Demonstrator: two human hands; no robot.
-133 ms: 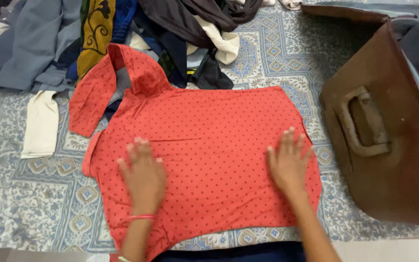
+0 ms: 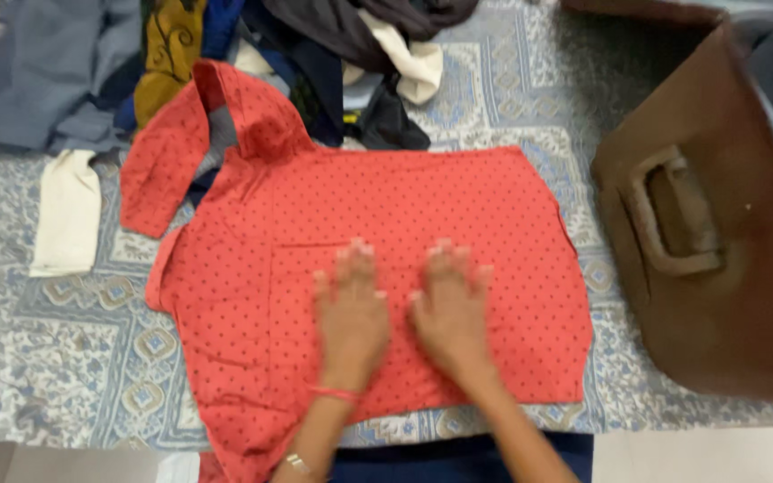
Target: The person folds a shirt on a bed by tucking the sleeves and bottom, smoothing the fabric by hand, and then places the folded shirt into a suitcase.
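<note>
Both palms press flat on a red dotted shirt, soft cloth spread on the patterned sheet. The left hand and right hand lie side by side at its middle, fingers spread. A brown case, stiff and scuffed, stands right; a clothes heap lies beyond.

Brown trunk close on the right, clothes heap beyond, patterned sheet open left

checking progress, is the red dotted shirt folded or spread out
Mostly spread: the red dotted shirt lies flat, both hands pressing it, one sleeve flipped up.
</note>
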